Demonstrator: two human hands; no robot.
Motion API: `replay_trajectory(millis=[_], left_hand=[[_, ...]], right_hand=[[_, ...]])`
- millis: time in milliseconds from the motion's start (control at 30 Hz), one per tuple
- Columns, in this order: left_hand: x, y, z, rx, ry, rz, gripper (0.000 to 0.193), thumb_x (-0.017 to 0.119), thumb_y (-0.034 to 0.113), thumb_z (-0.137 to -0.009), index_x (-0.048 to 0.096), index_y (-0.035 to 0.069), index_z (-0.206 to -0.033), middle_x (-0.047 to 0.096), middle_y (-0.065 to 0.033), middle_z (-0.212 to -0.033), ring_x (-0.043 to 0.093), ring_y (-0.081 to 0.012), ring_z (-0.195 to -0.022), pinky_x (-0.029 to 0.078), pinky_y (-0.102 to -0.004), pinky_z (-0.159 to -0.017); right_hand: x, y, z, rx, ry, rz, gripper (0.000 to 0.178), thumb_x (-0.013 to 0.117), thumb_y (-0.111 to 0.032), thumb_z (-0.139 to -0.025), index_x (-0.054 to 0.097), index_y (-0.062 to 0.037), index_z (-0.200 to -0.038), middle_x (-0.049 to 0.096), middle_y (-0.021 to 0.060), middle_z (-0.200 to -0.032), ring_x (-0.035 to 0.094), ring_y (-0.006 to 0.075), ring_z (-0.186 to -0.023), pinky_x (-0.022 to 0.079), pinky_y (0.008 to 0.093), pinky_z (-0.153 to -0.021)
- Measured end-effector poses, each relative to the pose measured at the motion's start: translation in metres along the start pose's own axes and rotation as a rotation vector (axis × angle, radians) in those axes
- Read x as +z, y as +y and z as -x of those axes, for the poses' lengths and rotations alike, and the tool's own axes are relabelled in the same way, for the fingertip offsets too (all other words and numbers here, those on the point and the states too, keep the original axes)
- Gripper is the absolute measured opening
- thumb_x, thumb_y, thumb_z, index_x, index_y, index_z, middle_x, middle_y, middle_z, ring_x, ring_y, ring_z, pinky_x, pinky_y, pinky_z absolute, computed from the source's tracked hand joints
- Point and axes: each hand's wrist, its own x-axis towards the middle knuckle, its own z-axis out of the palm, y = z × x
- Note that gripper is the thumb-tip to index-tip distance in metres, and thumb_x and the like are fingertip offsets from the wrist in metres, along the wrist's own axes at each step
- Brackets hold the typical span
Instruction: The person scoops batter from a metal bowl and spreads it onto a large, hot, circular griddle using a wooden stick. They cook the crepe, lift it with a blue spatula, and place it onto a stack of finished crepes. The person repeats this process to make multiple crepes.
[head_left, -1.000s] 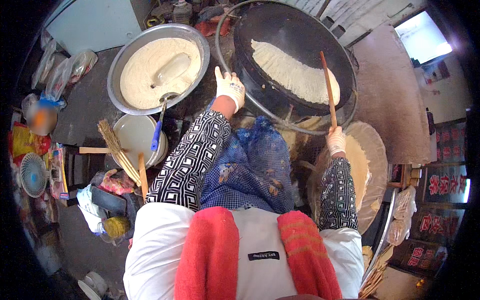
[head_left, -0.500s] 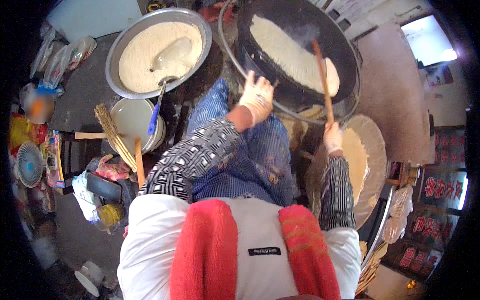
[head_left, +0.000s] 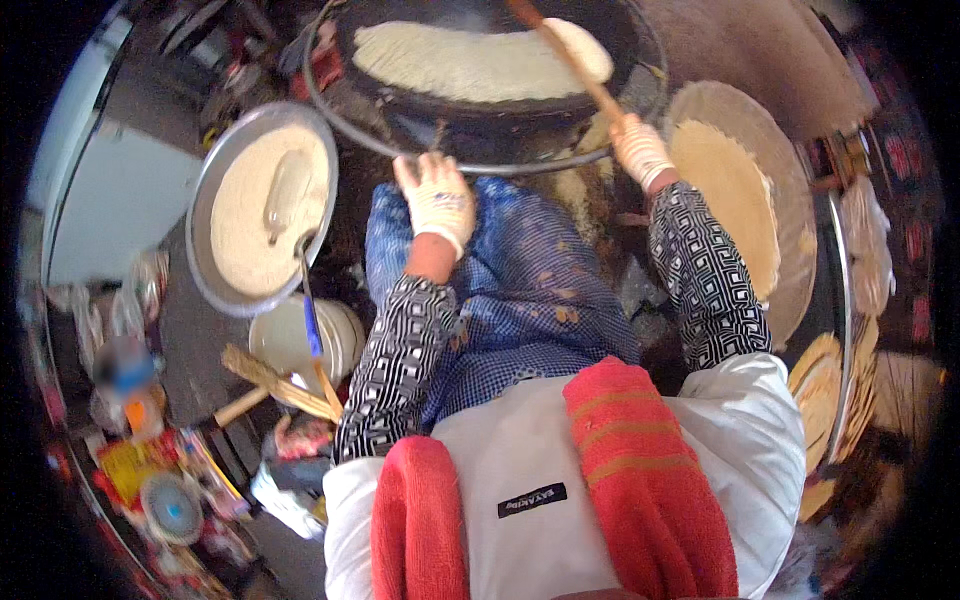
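In my gloved right hand [head_left: 642, 148] is a long wooden stick [head_left: 578, 68], slanting up and left over a black round griddle [head_left: 440, 106]. A long pale band of batter [head_left: 465, 62] lies across the griddle, with a thicker rounded lump [head_left: 582, 50] at its right end. The stick crosses the batter beside this lump; its far end is cut off by the top of the view. My gloved left hand [head_left: 440, 205] is open above my blue checked apron [head_left: 540, 270]. Its fingers reach the metal hoop [head_left: 490, 172] around the griddle; whether they touch it I cannot tell.
To the left, a metal basin [head_left: 197, 215] of pale batter holds a clear scoop and a blue-handled ladle [head_left: 311, 325]. Below it are a white bucket [head_left: 352, 335] and a straw brush [head_left: 270, 375]. On the right, a thin flatbread [head_left: 725, 200] lies on a round covered tray [head_left: 795, 230].
My view has turned, so the griddle appears higher and farther left. The right hand still grips the stick, now slanting more to the left. The batter band remains on the griddle.
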Motion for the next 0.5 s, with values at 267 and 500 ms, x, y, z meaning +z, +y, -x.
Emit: replay_trajectory(millis=[267, 500], left_hand=[[-0.036, -0.014, -0.009, -0.034, -0.189, -0.056, 0.059, 0.064, 0.049, -0.084, 0.060, 0.007, -0.125, 0.062, -0.0086, -0.125, 0.052, -0.0278, -0.121, 0.021, -0.0656, -0.107], [-0.016, -0.033, -0.023, -0.176, -0.299, -0.146, 0.074, 0.061, 0.042, -0.087, 0.040, 0.004, -0.146, 0.034, -0.0123, -0.156, 0.027, -0.0289, -0.145, 0.006, -0.0653, -0.115]], right_hand=[[-0.007, 0.033, 0.002, -0.125, 0.037, -0.026, 0.029, 0.047, -0.022, -0.094, 0.064, 0.0016, -0.092, 0.069, 0.0217, -0.074, 0.070, 0.0344, -0.069, 0.056, 0.0451, -0.058], [0.003, 0.055, 0.000, 0.096, 0.018, -0.094, 0.037, 0.040, -0.028, -0.101, 0.061, 0.0014, -0.101, 0.070, 0.0241, -0.097, 0.068, 0.0364, -0.094, 0.052, 0.0461, -0.082]])
